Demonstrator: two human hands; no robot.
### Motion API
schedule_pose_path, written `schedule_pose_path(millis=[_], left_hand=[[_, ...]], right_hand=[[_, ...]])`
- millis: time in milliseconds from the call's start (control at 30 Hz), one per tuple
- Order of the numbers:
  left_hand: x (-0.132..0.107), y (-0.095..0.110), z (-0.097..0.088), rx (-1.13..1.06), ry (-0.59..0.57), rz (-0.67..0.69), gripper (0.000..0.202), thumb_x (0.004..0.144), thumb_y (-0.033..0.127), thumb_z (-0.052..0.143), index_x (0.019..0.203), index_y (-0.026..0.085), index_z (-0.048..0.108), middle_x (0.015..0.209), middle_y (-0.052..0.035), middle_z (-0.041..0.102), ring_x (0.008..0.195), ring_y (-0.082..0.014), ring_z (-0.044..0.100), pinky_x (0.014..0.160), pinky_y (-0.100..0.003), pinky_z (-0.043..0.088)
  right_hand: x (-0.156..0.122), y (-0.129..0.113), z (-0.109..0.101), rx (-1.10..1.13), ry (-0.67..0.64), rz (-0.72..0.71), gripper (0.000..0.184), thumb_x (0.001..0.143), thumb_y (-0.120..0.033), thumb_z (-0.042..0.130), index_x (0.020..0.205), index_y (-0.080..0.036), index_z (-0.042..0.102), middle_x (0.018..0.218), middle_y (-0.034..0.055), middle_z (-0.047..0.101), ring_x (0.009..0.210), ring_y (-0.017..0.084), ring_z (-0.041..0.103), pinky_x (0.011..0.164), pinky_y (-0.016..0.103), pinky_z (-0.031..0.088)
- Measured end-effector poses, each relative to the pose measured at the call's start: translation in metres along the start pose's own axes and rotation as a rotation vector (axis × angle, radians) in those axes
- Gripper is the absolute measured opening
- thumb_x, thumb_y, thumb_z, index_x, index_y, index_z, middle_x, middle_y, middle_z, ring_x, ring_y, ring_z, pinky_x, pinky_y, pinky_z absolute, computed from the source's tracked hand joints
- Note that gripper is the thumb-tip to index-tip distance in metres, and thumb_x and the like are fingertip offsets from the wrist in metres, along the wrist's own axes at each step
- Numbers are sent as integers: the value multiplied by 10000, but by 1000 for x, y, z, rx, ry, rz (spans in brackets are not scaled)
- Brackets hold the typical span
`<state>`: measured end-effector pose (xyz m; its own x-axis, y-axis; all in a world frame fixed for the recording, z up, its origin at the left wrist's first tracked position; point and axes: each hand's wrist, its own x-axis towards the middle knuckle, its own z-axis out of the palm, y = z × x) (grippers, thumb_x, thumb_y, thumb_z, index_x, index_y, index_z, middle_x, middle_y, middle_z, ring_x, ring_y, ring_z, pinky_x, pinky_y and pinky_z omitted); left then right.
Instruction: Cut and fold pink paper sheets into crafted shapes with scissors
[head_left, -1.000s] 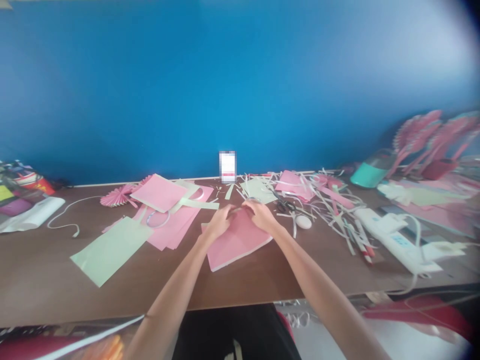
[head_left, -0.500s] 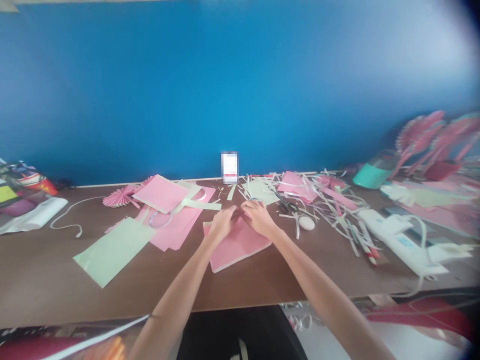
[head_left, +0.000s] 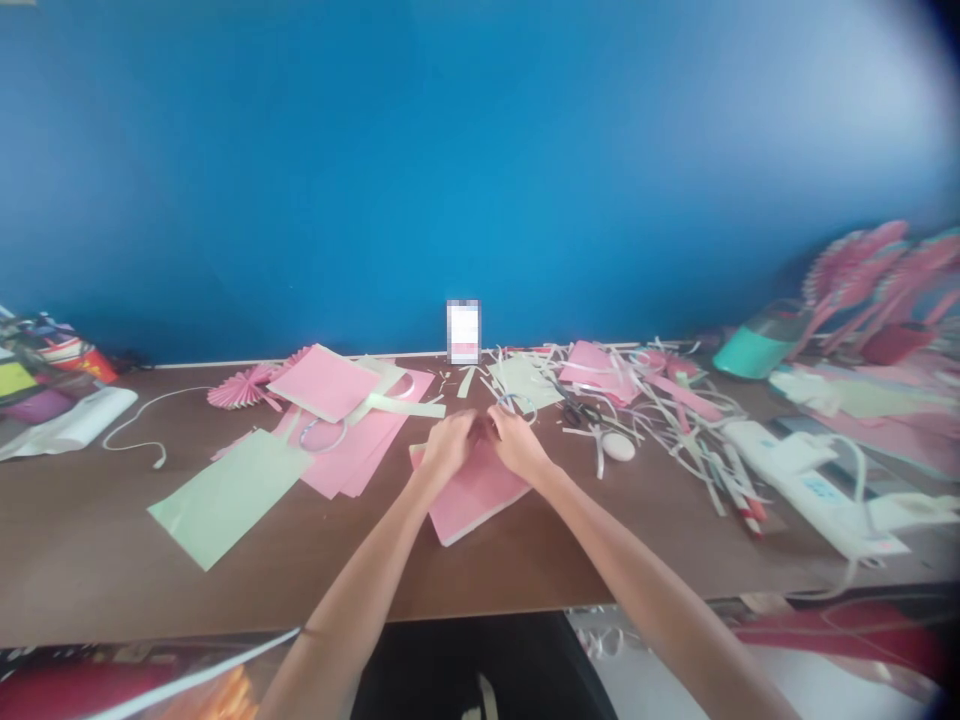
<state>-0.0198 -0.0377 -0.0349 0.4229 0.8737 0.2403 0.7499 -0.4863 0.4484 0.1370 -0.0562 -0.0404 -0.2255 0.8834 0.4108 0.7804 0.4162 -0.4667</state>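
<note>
A pink paper sheet point(head_left: 478, 500) with a pale near edge lies at a slant on the table in front of me. My left hand point(head_left: 448, 446) is closed at its far left part, fingers curled over the paper. Close beside it, my right hand point(head_left: 517, 442) is closed too, pinching the far part of the same sheet. The fingertips meet the paper in shadow, so the exact grip is partly hidden. Just beyond the right hand lies a roll of tape point(head_left: 517, 404).
Left lie a pale green sheet point(head_left: 229, 500), pink sheets point(head_left: 364, 455), a folded paper fan point(head_left: 241, 388) and a white cable point(head_left: 154, 410). Right are scissors point(head_left: 583, 412), a white oval object point(head_left: 618, 446), paper strips point(head_left: 675, 440) and a power strip point(head_left: 814, 490). A phone point(head_left: 464, 332) leans on the blue wall.
Both hands have come slightly nearer to me. The pink sheet's near edge has shifted a little to the right, and less of its right corner shows beside my right wrist.
</note>
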Motion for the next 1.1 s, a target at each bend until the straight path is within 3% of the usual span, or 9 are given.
schedule_pose_path(millis=[167, 467, 633, 833, 1100], left_hand=[[0, -5, 1, 15, -20, -44, 260, 851, 152, 457, 1045, 235, 607, 1025, -81, 665, 898, -244, 621, 765, -314, 442], [-2, -4, -3, -67, -10, -18, 309, 865, 150, 428, 1128, 222, 573, 1055, -102, 665, 964, -250, 615, 813, -326, 456], [-3, 0, -8, -63, -19, -13, 370, 871, 128, 405, 1189, 271, 530, 1111, -68, 658, 961, -241, 627, 792, -319, 463], [-2, -4, -9, -91, -38, 43, 324, 919, 237, 398, 1222, 265, 509, 1028, -79, 684, 923, -258, 651, 758, -335, 476], [-1, -8, -6, -197, -25, 81, 367, 911, 226, 425, 1270, 249, 499, 1047, -84, 683, 978, -240, 644, 839, -339, 484]], right_hand=[[0, 7, 3, 196, -24, -21, 132, 903, -168, 417, 863, -189, 541, 851, 41, 568, 695, 149, 520, 655, 275, 396], [2, 5, -4, 295, -57, -21, 169, 903, -172, 391, 989, -198, 534, 935, 50, 602, 809, 171, 571, 719, 292, 423], [1, 4, -4, 247, -69, -24, 157, 896, -167, 364, 954, -204, 505, 887, 43, 594, 735, 173, 557, 649, 280, 395], [4, 14, -2, 196, -9, 29, 172, 838, -108, 410, 912, -203, 532, 861, 49, 611, 753, 180, 560, 666, 280, 394], [2, 14, -4, 150, -18, 40, 92, 852, -258, 525, 934, -223, 546, 946, 53, 633, 845, 197, 576, 678, 276, 395]])
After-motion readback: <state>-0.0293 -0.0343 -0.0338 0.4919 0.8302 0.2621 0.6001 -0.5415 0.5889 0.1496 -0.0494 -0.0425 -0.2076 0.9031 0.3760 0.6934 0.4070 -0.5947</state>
